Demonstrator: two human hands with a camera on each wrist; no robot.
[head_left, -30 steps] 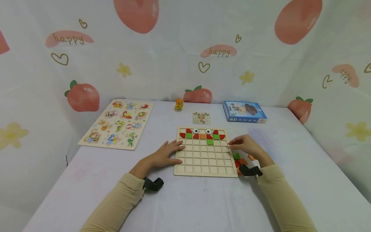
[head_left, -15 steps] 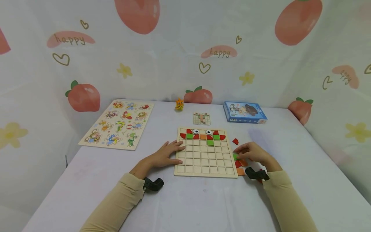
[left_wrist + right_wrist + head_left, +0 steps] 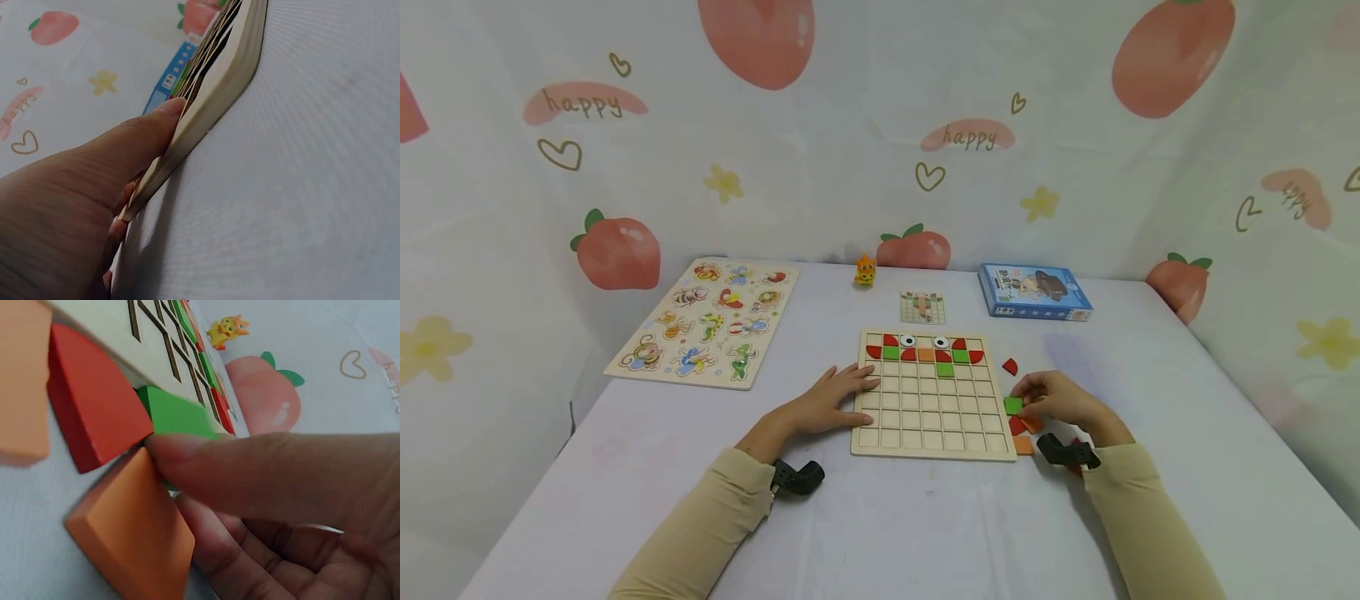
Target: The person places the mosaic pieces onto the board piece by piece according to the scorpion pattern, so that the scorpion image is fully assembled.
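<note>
My left hand [image 3: 827,402] rests at the left edge of a wooden grid board [image 3: 910,414], fingers spread over the rim. In the left wrist view its thumb [image 3: 140,140] presses on the board's edge. Red, green and orange tiles and two eye tiles [image 3: 942,342] fill cells in the board's upper rows. Right of the board, my right hand [image 3: 1060,400] pinches a green square tile [image 3: 1012,406] between thumb and fingers. Close by it are a red rounded tile [image 3: 94,400] and an orange tile [image 3: 134,531]; the thumb covers part of the green tile.
A lone red tile [image 3: 1010,367] lies beyond the right hand. Behind the board are a small pattern card [image 3: 922,307], a yellow-orange toy figure [image 3: 865,271] and a blue box [image 3: 1035,292]. At the left lies an insect picture board [image 3: 707,325].
My right hand has moved from the board's right edge back toward the loose tiles and taken the green one. A red tile now shows where it was. The left hand stays put.
</note>
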